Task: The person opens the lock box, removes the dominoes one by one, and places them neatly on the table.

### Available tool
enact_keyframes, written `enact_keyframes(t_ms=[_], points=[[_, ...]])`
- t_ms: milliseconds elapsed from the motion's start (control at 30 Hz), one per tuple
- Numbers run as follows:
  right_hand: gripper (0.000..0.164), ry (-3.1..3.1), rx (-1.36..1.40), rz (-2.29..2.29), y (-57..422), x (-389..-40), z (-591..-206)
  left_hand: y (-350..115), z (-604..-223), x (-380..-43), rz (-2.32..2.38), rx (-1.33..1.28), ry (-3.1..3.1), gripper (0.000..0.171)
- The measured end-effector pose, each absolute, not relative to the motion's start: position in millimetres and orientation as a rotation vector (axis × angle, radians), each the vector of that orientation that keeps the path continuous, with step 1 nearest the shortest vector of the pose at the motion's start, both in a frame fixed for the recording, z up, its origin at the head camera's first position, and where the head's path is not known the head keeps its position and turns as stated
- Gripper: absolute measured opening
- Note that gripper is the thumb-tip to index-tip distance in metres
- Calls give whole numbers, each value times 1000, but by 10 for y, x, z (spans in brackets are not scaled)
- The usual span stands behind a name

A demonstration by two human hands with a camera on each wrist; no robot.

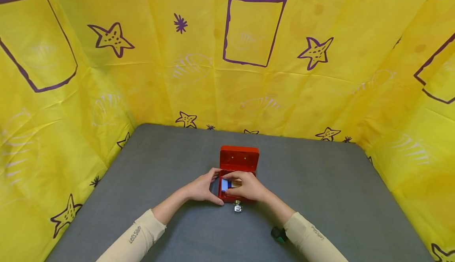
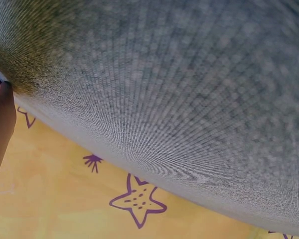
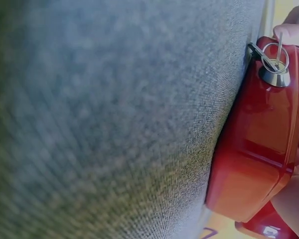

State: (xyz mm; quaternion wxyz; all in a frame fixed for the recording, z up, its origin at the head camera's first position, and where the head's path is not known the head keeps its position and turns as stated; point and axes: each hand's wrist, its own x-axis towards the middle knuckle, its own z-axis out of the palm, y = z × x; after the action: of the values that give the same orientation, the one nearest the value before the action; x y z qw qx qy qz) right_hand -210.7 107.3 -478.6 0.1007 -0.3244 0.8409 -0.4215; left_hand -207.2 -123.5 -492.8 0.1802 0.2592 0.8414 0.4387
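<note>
A small red metal cash box point(image 1: 229, 199) stands on the grey table with its lid point(image 1: 239, 160) raised at the back. My left hand point(image 1: 200, 187) holds the box's left side, its thumb at the front corner and its fingers toward the back corner. Inside the box, thumb and fingers of my right hand point(image 1: 249, 187) pinch a light blue block point(image 1: 224, 185) at its two ends. Something tan and dark blue point(image 1: 235, 183) lies beside it, partly covered by that hand. From the front lock hang keys on a ring point(image 3: 275, 59), clear in the right wrist view.
The grey table point(image 1: 320, 183) extends around the box on all sides. Yellow cloth walls point(image 1: 256, 88) with purple starfish drawings enclose its back and sides. A black and green object point(image 1: 278, 234) lies beside the right sleeve.
</note>
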Motion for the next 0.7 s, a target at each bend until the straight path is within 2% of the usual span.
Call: enact_keyframes(t_ms=[500, 700], points=[[43, 2266, -738, -1502, 1207, -2089, -4737, -1226, -4936, -2067, 1226, 683, 2388, 95], [44, 2238, -727, -1551, 1277, -2085, -4734, -1221, -4927, -2059, 1225, 667, 2382, 96]])
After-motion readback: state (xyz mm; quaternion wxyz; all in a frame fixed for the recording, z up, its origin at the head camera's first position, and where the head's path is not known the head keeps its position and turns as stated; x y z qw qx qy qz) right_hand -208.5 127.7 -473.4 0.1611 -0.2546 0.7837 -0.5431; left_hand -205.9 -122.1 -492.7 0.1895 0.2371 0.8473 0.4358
